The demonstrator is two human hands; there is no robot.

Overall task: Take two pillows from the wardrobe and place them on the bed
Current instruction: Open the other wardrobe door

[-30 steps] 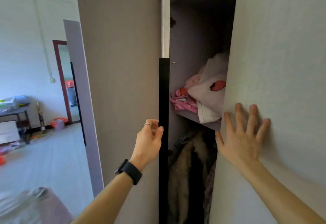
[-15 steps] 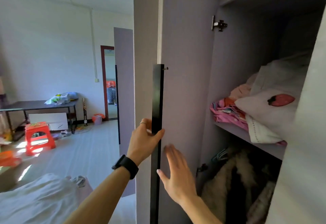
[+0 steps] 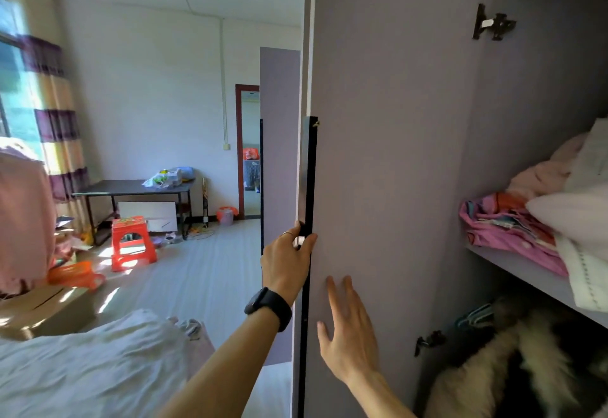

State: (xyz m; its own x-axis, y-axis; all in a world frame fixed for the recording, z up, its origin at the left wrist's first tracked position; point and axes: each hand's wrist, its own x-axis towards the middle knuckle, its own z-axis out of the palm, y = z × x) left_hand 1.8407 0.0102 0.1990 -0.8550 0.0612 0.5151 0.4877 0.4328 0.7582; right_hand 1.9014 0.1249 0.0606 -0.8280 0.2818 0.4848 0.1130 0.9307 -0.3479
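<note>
The wardrobe door (image 3: 388, 154) stood swung wide, further than half a second before. The left hand (image 3: 285, 261) gripped its black handle strip (image 3: 309, 181); the right hand (image 3: 348, 335) lay flat and released on the inner face. White pillows (image 3: 574, 217) sat on the shelf (image 3: 526, 273) over pink bedding (image 3: 506, 230), fur coats (image 3: 513, 368) below. The bed (image 3: 85, 371) was lower left, with open floor beyond.

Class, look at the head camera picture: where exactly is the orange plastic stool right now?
The orange plastic stool stands on the floor at the left of the head view, just in front of the dark table by the far wall, left of the open wardrobe door.
</note>
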